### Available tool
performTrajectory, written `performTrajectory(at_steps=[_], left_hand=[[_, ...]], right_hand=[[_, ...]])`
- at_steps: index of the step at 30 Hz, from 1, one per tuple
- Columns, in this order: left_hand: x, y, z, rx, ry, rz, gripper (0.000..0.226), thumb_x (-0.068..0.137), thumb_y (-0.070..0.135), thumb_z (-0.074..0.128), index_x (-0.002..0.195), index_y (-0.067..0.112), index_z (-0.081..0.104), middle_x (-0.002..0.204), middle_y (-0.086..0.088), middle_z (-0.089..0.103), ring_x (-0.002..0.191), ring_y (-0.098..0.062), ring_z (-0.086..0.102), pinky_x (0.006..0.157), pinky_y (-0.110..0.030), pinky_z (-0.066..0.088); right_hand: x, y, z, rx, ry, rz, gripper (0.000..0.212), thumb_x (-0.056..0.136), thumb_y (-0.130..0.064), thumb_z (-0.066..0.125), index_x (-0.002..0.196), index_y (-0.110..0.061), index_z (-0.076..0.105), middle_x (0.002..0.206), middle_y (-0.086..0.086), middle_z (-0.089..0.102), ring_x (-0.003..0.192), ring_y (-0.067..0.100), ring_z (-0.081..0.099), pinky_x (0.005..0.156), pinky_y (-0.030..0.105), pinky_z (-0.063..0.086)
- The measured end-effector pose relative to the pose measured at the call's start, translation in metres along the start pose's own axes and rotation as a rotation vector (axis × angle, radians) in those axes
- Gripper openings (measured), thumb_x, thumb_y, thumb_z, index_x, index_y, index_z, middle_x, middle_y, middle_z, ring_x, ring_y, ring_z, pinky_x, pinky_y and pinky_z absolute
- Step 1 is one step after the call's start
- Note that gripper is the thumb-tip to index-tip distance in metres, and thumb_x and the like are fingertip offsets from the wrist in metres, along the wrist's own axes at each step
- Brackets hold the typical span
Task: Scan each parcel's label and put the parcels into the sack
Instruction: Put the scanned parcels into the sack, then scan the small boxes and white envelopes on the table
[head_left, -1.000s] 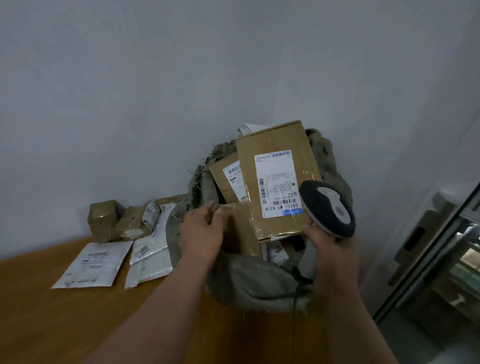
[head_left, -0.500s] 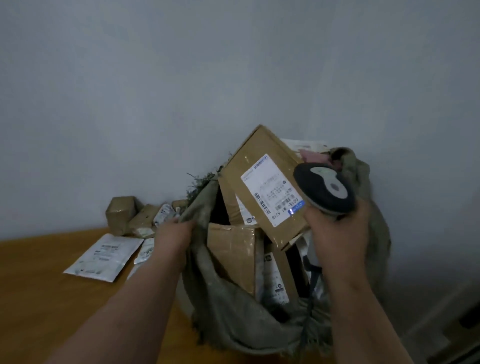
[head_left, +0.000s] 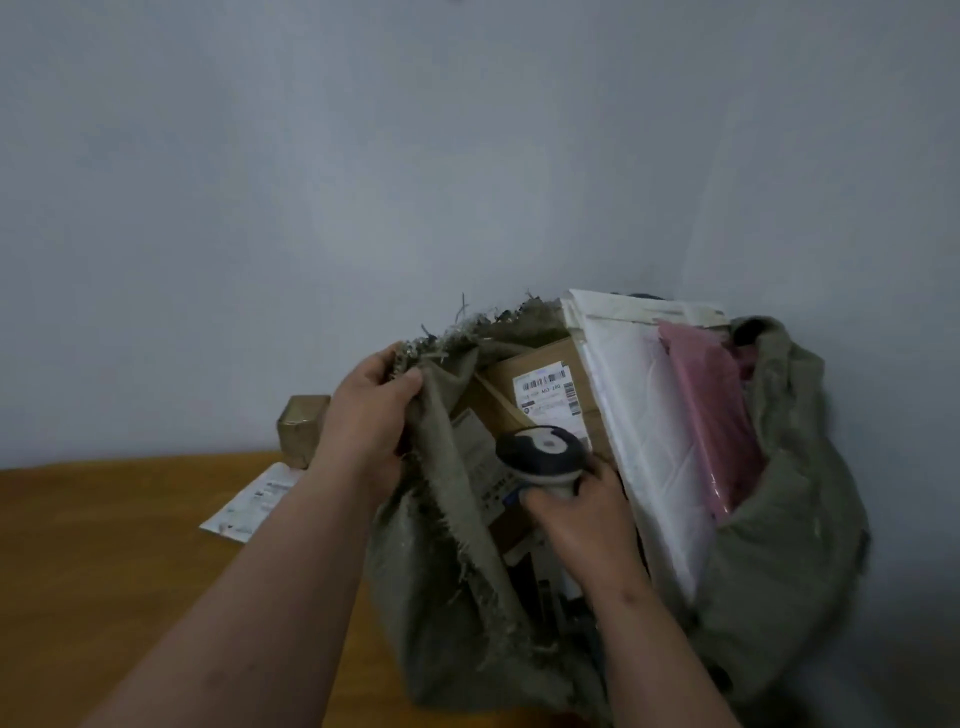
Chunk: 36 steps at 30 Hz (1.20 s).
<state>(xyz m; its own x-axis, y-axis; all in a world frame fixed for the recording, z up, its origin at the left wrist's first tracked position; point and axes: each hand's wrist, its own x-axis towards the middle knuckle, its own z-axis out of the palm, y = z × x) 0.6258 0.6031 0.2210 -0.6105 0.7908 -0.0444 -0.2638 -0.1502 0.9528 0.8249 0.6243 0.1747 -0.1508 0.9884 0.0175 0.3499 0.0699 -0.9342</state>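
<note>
Two hands work the sack (head_left: 779, 519): left hand (head_left: 371, 410) grips its frayed rim, right hand (head_left: 576, 525) clutches the scanner (head_left: 543, 449); remaining parcels (head_left: 301, 428) lie at nine o'clock, nearer the left.

Left hand (head_left: 366, 415) on sack (head_left: 447, 519) rim, right hand (head_left: 582, 525) around scanner (head_left: 543, 454).

L hand (head_left: 366, 415) fingers pinch sack rim (head_left: 441, 358); R hand (head_left: 582, 514) grips scanner (head_left: 543, 454).

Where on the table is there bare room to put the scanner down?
Bare wood runs left of the left forearm, in front of the white mailer and small brown box. The right is crowded: the sack stuffed with parcels, left hand gripping its rim, right hand holding the scanner.
</note>
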Motion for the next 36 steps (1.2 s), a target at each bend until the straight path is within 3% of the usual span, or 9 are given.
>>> performTrajectory(at_steps=[1,3,7,11,14,17,24,33,36], left_hand=[[-0.001,-0.005,-0.007,-0.005,0.016,-0.005,0.038,0.099,0.013,0.058,0.137,0.021,0.058,0.111,-0.007,0.072,0.097,-0.026,0.07,0.074,-0.039,0.06],[-0.003,-0.012,-0.021,-0.013,0.036,-0.012,0.043,0.098,0.016,0.06,0.14,0.023,0.054,0.117,-0.005,0.07,0.101,-0.025,0.069,0.073,-0.037,0.059],[-0.01,-0.017,-0.041,-0.012,0.032,0.019,0.061,0.095,0.019,0.066,0.149,0.033,0.041,0.122,0.008,0.061,0.108,-0.023,0.064,0.077,-0.038,0.055],[-0.02,-0.021,-0.059,0.024,0.006,0.027,0.07,0.093,0.024,0.07,0.152,0.031,0.035,0.115,0.002,0.059,0.088,-0.019,0.062,0.079,-0.04,0.056],[-0.028,-0.024,-0.084,0.007,-0.006,-0.003,0.068,0.093,0.025,0.068,0.152,0.032,0.035,0.122,-0.002,0.058,0.09,-0.018,0.062,0.077,-0.037,0.055],[-0.038,-0.026,-0.125,0.039,0.003,-0.059,0.063,0.095,0.028,0.066,0.151,0.031,0.038,0.133,-0.008,0.058,0.099,-0.02,0.063,0.076,-0.034,0.053],[-0.061,-0.036,-0.259,0.171,0.161,-0.176,0.053,0.099,0.025,0.061,0.148,0.026,0.043,0.113,0.001,0.06,0.094,-0.018,0.063,0.078,-0.035,0.055],[-0.052,-0.046,-0.373,0.234,0.283,-0.331,0.045,0.1,0.028,0.058,0.143,0.021,0.048,0.126,-0.005,0.058,0.097,-0.019,0.062,0.078,-0.034,0.052],[-0.032,-0.051,-0.389,0.244,0.302,-0.364,0.041,0.1,0.028,0.058,0.14,0.02,0.051,0.122,-0.004,0.06,0.096,-0.019,0.063,0.077,-0.034,0.052]], right_hand=[[-0.002,0.001,0.001,0.013,0.03,-0.002,0.066,0.081,-0.024,0.077,0.142,-0.017,0.055,0.14,0.002,0.055,0.115,0.018,0.059,0.097,0.027,0.05],[-0.005,-0.002,-0.002,-0.032,0.067,-0.006,0.052,0.081,-0.028,0.076,0.13,-0.016,0.064,0.133,0.006,0.058,0.106,0.017,0.062,0.078,0.013,0.048],[-0.01,-0.015,-0.014,-0.025,0.154,-0.02,0.029,0.078,-0.027,0.074,0.103,-0.016,0.067,0.112,0.003,0.06,0.08,0.007,0.06,0.058,0.022,0.042],[-0.033,-0.037,-0.017,0.201,0.051,0.002,0.012,0.077,-0.022,0.077,0.085,-0.017,0.072,0.07,0.004,0.071,0.066,0.015,0.066,0.054,0.026,0.048],[-0.065,-0.055,0.0,0.382,-0.182,-0.032,0.029,0.07,-0.024,0.081,0.096,-0.013,0.073,0.071,0.004,0.073,0.063,0.015,0.07,0.054,0.027,0.052],[-0.101,-0.064,0.042,0.337,-0.319,-0.044,0.038,0.067,-0.029,0.08,0.102,-0.019,0.073,0.081,0.002,0.075,0.072,0.017,0.072,0.063,0.03,0.055],[-0.157,-0.052,0.173,0.001,-0.229,0.12,0.011,0.081,-0.024,0.076,0.085,-0.014,0.073,0.074,0.004,0.072,0.069,0.016,0.068,0.073,0.039,0.058],[-0.15,-0.055,0.268,0.153,-0.161,0.194,0.01,0.082,-0.024,0.077,0.085,-0.018,0.07,0.065,-0.003,0.07,0.061,0.01,0.065,0.049,0.019,0.048],[-0.125,-0.056,0.296,0.192,-0.175,0.237,0.018,0.082,-0.028,0.078,0.092,-0.016,0.069,0.074,0.003,0.074,0.067,0.014,0.068,0.056,0.025,0.052]])
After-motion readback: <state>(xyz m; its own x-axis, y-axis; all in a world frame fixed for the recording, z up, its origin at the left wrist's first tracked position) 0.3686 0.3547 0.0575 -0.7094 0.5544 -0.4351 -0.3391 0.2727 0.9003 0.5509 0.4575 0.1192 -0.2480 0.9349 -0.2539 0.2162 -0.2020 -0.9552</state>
